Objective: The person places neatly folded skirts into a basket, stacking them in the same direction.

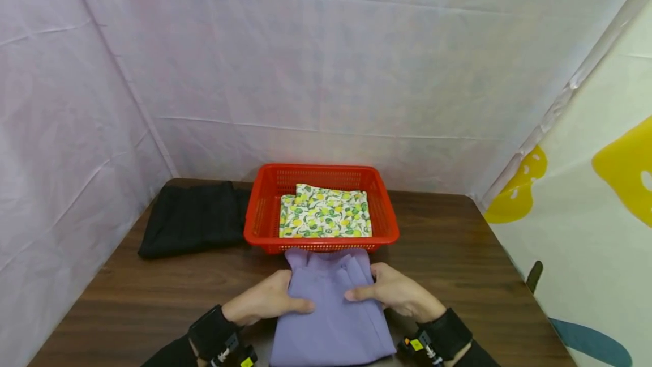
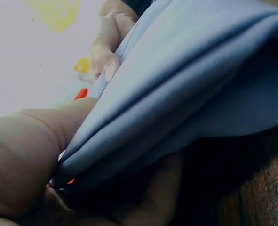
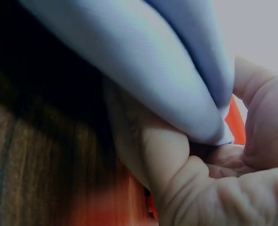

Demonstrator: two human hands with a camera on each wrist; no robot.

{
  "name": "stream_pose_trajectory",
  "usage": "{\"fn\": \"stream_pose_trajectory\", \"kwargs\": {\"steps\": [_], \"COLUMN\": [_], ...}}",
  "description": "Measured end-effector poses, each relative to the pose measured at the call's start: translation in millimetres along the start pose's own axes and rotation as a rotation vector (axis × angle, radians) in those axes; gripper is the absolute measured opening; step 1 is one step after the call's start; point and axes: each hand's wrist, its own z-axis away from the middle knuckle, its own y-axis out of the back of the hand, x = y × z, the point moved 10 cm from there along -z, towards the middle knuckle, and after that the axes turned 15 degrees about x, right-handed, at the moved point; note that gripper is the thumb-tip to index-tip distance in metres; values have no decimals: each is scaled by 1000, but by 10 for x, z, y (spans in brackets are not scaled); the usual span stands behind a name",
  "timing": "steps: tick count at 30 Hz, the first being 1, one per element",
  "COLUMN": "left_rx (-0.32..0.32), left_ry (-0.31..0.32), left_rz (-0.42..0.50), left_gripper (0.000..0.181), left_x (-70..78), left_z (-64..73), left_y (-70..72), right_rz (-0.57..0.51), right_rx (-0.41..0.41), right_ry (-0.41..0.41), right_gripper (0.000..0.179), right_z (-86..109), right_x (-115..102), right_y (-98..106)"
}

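Note:
A folded purple cloth (image 1: 331, 321), perhaps a garment, is held between both hands in front of the basket. My left hand (image 1: 272, 299) grips its left edge, thumb on top; in the left wrist view its fingers (image 2: 153, 197) pass beneath the layered folds. On the opposite edge, my right hand (image 1: 399, 293) grips the cloth with the thumb above, and the right wrist view shows fingers (image 3: 167, 150) curled under it. Part of the cloth is raised off the table, with dark shadow below. The fingertips under the cloth are hidden in the head view.
A red plastic basket (image 1: 321, 245) stands just beyond the purple cloth. Inside it lies a folded lemon-print cloth (image 1: 326, 214). Folded black fabric (image 1: 196, 220) lies left of the basket on the brown wooden table (image 1: 448, 254). White sheeting (image 1: 326, 72) hangs behind and at the sides.

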Motion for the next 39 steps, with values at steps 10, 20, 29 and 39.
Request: {"fn": "stream_pose_trajectory", "kwargs": {"steps": [10,20,29,39], "left_rx": [-24,-54,-56,-8], "left_ry": [-28,-84,-160,-204], "left_rz": [-17,-48,-33,-42], "left_gripper": [58,64,69,77], "left_x": [6,175,428,646], "left_z": [18,122,203,235], "left_y": [-52,-111,-68,68], "right_rz": [-45,24,55,26], "right_rx": [-79,-162,-176,-103], "right_ry": [65,156,201,237], "right_gripper": [61,54,56,58], "right_z": [41,161,297,331], "right_x": [-109,-251,-468,-626], "right_y": [-33,-7,85,230]}}
